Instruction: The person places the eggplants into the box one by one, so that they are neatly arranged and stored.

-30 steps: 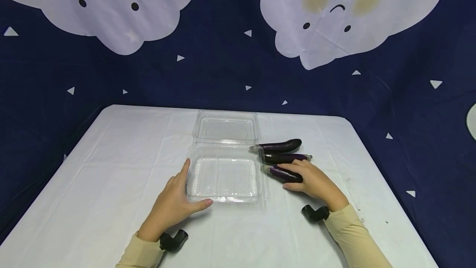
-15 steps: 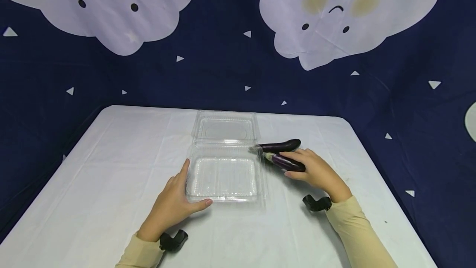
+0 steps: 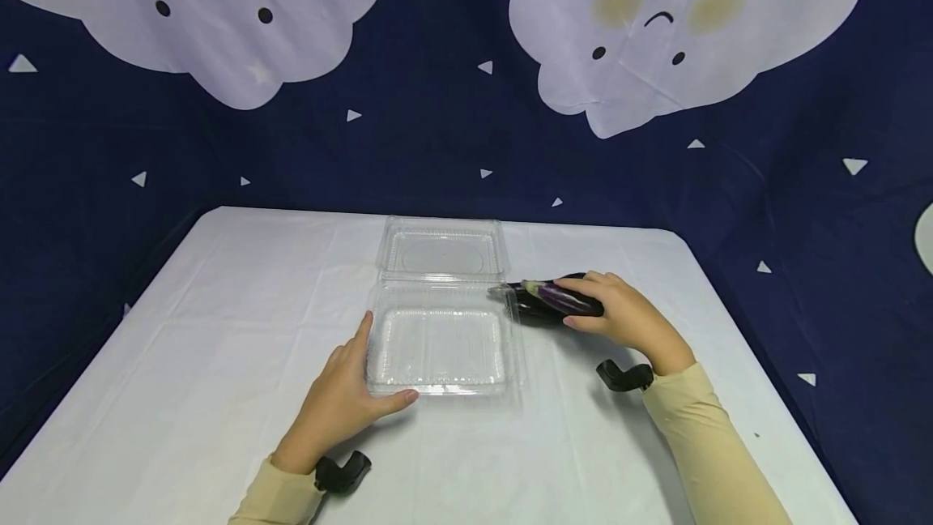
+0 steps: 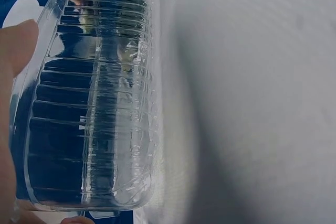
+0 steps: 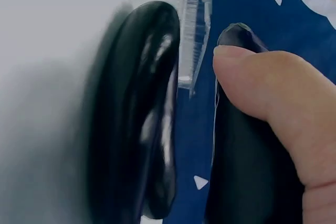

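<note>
Raised over the other two eggplants, a dark purple eggplant [image 3: 563, 297] is gripped in my right hand [image 3: 628, 313], its pale stem end pointing left. In the right wrist view my thumb presses along the held eggplant [image 5: 247, 166]. Beneath it, a near eggplant [image 5: 123, 124] and a farther eggplant [image 5: 164, 187] lie side by side on the table, mostly covered in the head view. My left hand [image 3: 338, 403] rests at the front left corner of a clear plastic clamshell box [image 3: 440, 389], fingers extended along its left side and thumb at its front edge.
The box's lid [image 3: 445, 252] lies folded open toward the back. Its right rim reaches the eggplants' stem ends. A white cloth covers the table [image 3: 219, 330], and a dark blue curtain [image 3: 437, 144] with clouds hangs right behind the far edge.
My right hand has lifted the nearest eggplant and carried it away from me, over the other two. My left hand and the box have stayed in place.
</note>
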A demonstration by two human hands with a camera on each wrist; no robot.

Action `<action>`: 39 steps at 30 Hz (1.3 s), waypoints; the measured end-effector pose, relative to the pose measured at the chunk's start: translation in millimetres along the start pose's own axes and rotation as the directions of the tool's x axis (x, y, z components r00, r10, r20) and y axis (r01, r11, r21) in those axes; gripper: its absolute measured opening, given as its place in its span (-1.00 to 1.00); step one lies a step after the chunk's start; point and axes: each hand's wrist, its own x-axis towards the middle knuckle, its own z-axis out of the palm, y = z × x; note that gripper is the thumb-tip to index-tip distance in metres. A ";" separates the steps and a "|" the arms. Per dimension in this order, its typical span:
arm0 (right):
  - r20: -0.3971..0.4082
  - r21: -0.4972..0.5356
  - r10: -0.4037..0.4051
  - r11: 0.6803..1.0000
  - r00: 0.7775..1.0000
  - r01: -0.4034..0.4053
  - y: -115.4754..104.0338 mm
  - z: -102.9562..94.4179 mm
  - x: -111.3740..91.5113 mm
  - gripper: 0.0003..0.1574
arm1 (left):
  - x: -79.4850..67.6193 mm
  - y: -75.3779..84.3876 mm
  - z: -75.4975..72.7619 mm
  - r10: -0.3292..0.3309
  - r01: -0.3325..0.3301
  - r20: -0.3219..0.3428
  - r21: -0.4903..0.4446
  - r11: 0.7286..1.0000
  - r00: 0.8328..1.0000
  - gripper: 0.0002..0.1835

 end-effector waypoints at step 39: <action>0.078 -0.078 -0.346 0.933 0.935 0.352 -92.0 17.5 106.2 -0.23 | -0.5 -0.8 4.4 0.020 -0.020 -0.036 0.000 1.000 0.999 0.44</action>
